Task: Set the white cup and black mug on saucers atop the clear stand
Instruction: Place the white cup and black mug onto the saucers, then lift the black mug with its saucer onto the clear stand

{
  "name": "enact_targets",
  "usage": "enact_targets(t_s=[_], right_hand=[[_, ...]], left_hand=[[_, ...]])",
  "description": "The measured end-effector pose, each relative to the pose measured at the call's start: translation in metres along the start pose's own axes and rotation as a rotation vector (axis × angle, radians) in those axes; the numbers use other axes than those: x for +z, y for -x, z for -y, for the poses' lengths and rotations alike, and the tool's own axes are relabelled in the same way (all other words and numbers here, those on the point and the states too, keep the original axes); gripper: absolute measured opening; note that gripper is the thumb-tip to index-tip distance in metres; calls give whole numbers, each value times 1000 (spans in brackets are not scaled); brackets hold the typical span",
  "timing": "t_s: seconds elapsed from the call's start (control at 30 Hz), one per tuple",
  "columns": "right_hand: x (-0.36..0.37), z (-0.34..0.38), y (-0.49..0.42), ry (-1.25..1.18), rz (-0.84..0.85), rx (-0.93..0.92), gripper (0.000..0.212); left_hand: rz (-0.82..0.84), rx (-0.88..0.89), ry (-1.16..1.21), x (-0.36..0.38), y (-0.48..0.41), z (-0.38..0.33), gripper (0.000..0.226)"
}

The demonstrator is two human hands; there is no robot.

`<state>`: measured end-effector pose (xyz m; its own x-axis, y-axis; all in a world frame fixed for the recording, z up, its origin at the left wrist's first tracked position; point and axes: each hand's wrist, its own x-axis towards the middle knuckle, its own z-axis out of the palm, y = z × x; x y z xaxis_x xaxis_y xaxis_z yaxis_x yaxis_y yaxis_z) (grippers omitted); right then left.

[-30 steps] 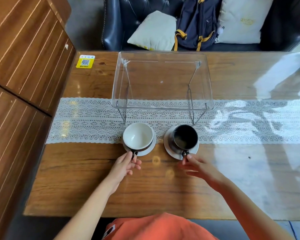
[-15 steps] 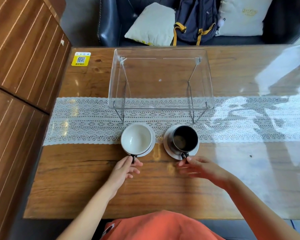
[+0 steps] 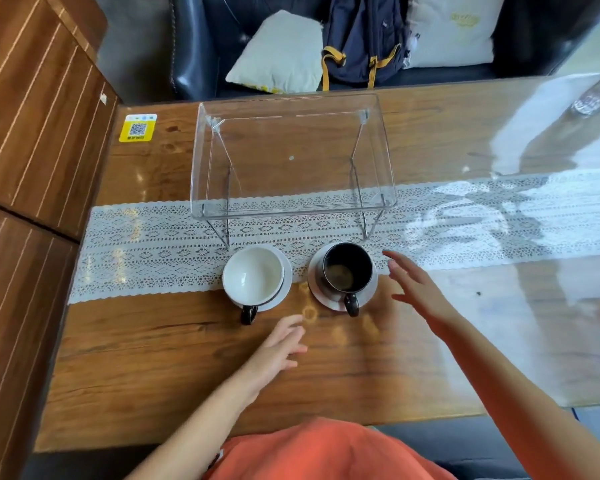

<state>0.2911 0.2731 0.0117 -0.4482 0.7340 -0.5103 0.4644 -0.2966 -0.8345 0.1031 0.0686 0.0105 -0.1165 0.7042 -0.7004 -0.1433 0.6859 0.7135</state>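
A white cup (image 3: pixel 253 276) with a black handle sits on a pale saucer (image 3: pixel 286 288) on the table, just in front of the clear stand (image 3: pixel 291 154). To its right a black mug (image 3: pixel 347 268) stands on a second saucer (image 3: pixel 317 289). The stand's top carries nothing. My left hand (image 3: pixel 278 348) hovers open below and between the two cups, touching neither. My right hand (image 3: pixel 418 289) is open with fingers spread, just right of the black mug's saucer, not touching it.
A white lace runner (image 3: pixel 146 251) crosses the wooden table (image 3: pixel 174 375) under the stand's front legs. A yellow QR sticker (image 3: pixel 138 127) lies at the far left. A dark sofa with cushions (image 3: pixel 278 53) and a backpack (image 3: pixel 364 39) stands behind; wood panelling (image 3: pixel 32 133) on the left.
Both hands have let go of the cup handles. The left hand drew back toward me; the right hand swung out to the right side of the black mug.
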Motion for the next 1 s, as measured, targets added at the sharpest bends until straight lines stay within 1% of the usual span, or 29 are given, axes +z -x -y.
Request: enact_targets(t_s=[0.1, 0.13, 0.2, 0.23, 0.3, 0.33, 0.4, 0.43, 0.5, 0.63, 0.8, 0.9, 1.0], right_hand=[[14, 10, -4, 76, 43, -23, 47], [18, 11, -5, 110, 48, -35, 46], [24, 11, -3, 169, 56, -73, 36], [26, 9, 0, 175, 59, -90, 34], [30, 7, 5, 104, 67, -102, 32], [31, 6, 6, 60, 61, -97, 32], [31, 2, 8, 4, 36, -41, 41], [30, 1, 8, -7, 24, -3, 45], [29, -1, 9, -24, 2, 35, 47], [26, -1, 10, -79, -23, 55, 40], [21, -4, 21, -101, 4, 91, 26], [12, 0, 36, -82, 7, 90, 31], [-4, 16, 57, -13, 6, 23, 29]], left_hand=[[-90, 51, 112, 32, -32, -36, 41], [-128, 46, 173, 40, -41, -43, 49], [-212, 20, 240, 51, -55, -50, 65], [-254, 9, 238, 53, -60, -50, 68], [-301, 5, 209, 54, -66, -51, 67], [-304, 16, 202, 53, -68, -52, 65], [-288, 39, 194, 50, -71, -55, 60], [-274, 43, 182, 48, -72, -56, 59], [-256, 44, 150, 45, -72, -58, 57], [-249, 32, 133, 40, -69, -58, 53], [-178, -12, 174, 44, -50, -58, 50], [-167, -16, 205, 49, -30, -62, 48], [-152, 57, 232, 50, -8, -76, 41]])
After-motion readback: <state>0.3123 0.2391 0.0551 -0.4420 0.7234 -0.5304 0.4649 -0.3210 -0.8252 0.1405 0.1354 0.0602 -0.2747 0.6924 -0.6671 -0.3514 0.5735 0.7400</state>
